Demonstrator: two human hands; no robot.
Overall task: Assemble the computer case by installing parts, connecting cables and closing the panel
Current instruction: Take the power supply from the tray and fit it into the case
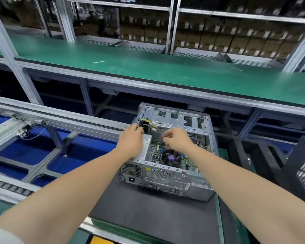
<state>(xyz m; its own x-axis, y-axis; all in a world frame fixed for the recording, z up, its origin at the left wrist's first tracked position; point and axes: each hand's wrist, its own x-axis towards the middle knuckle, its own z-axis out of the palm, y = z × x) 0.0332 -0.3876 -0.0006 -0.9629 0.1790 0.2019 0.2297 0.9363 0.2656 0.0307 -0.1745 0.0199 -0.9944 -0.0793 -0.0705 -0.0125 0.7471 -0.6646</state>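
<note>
Grey steel computer case [174, 175] lies open on a dark mat [148, 212]. Both bare arms stretch over it: left hand [130, 139] curled around yellow-and-black cables [147, 122], right hand [177, 140] with fingertips bunched above the motherboard [183, 160], its hold unclear.

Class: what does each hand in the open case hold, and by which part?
The left hand grips the yellow-and-black cables short of their white connectors. The right hand is pinched shut; whether it holds anything cannot be told.

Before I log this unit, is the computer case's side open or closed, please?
Open: no panel covers the computer case, and its CPU fan is exposed.
</note>
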